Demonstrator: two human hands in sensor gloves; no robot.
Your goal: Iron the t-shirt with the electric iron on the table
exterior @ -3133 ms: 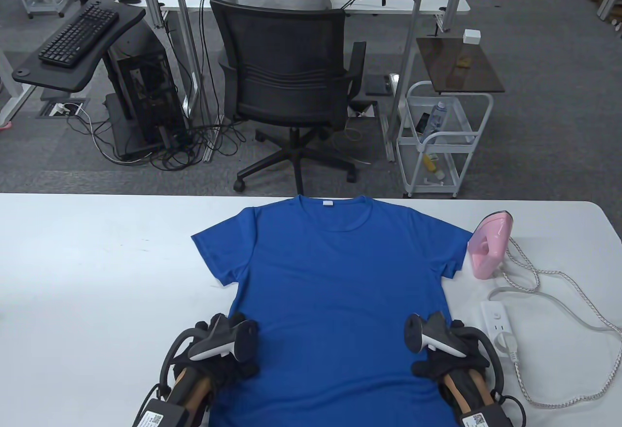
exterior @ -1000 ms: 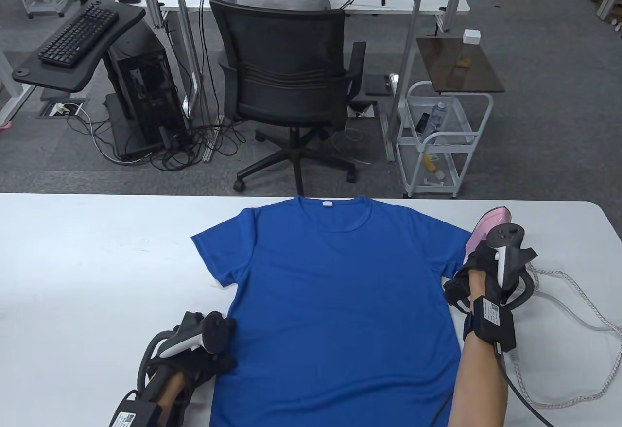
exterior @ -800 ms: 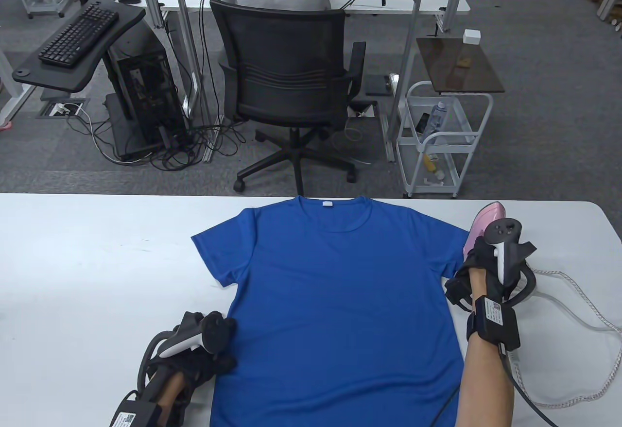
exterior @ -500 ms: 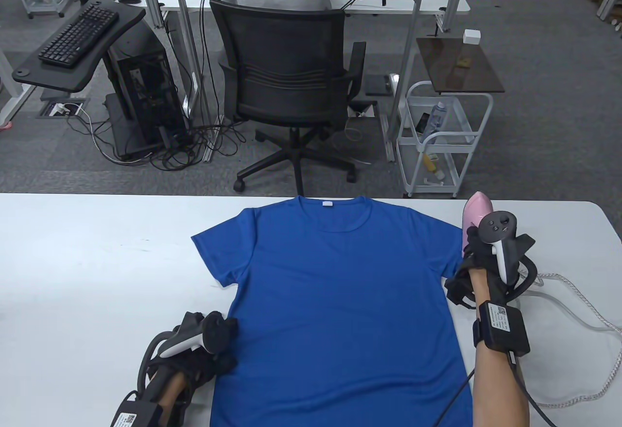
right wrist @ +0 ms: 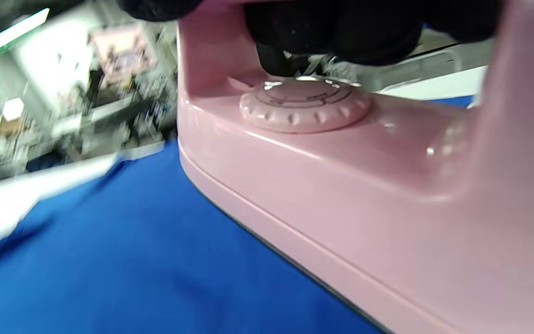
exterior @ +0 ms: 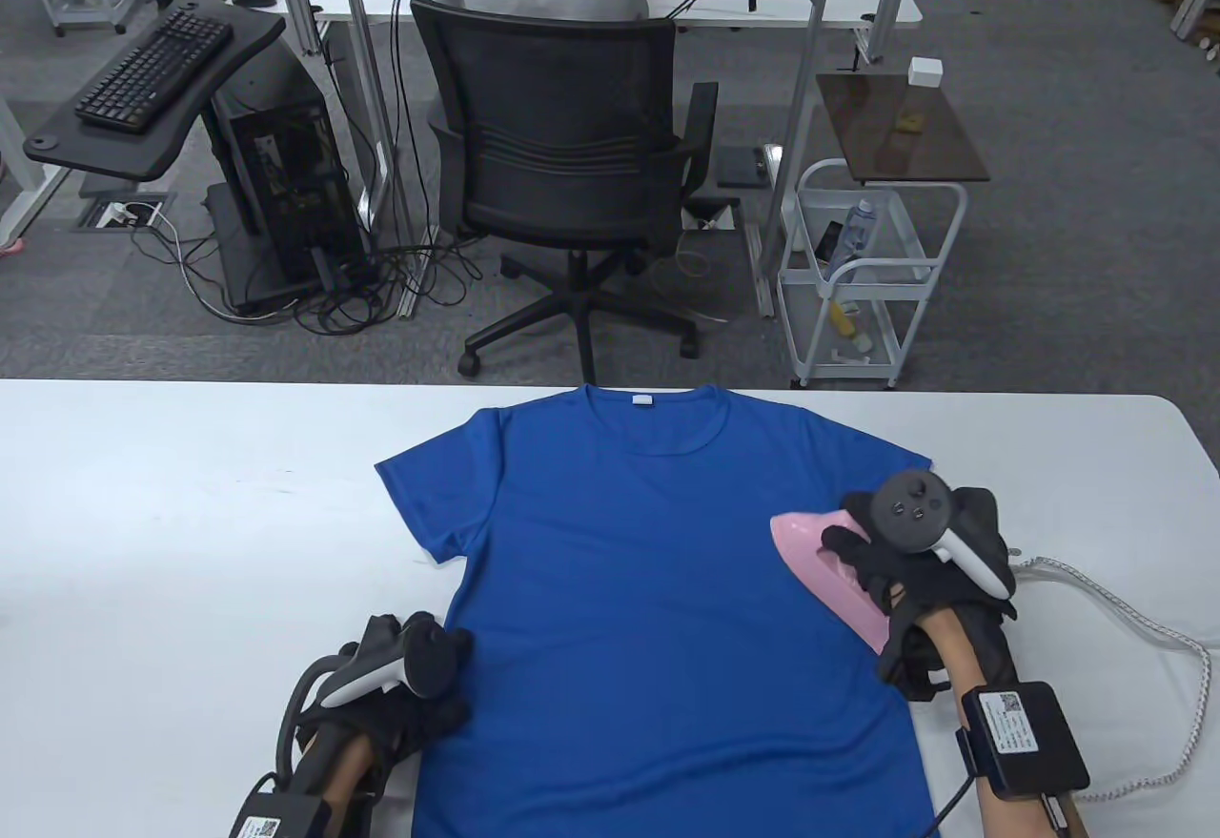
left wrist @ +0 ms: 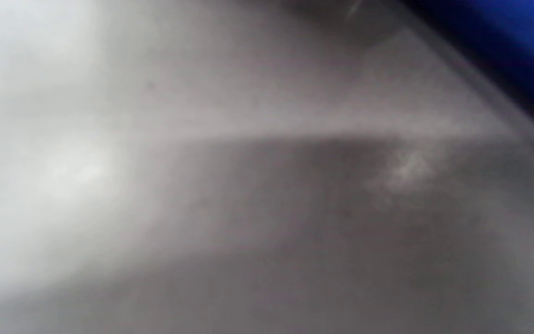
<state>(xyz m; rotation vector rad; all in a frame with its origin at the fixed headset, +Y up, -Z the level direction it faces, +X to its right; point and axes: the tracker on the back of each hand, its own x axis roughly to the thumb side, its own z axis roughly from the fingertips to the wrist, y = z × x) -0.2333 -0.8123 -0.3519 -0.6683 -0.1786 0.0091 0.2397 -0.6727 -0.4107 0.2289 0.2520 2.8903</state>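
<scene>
In the lower left of the table view, the left hand [exterior: 405, 695] lies on the white table [exterior: 172, 533] against the side edge of the shirt; its fingers are under the tracker, so I cannot tell whether they are spread or curled, and the left wrist view is only a grey blur with a strip of blue.

The blue t-shirt [exterior: 658, 590] lies flat across the middle and lower centre of the frame, collar toward the far edge of the table. It looks thin, soft and light, so it will likely bunch or drag under a sliding sole unless held taut at the hem or a side seam.

At centre right, the pink iron [exterior: 824, 576] sits over the shirt's right flank, nose pointing left. The right hand [exterior: 910, 566] is curled round its handle, which is the place to hold it; the body seems rigid, smooth plastic and moderately heavy. In the right wrist view the dial [right wrist: 300, 105] sits just below the gloved fingers [right wrist: 332, 32]. A white cord [exterior: 1144, 628] trails off to the right.
</scene>
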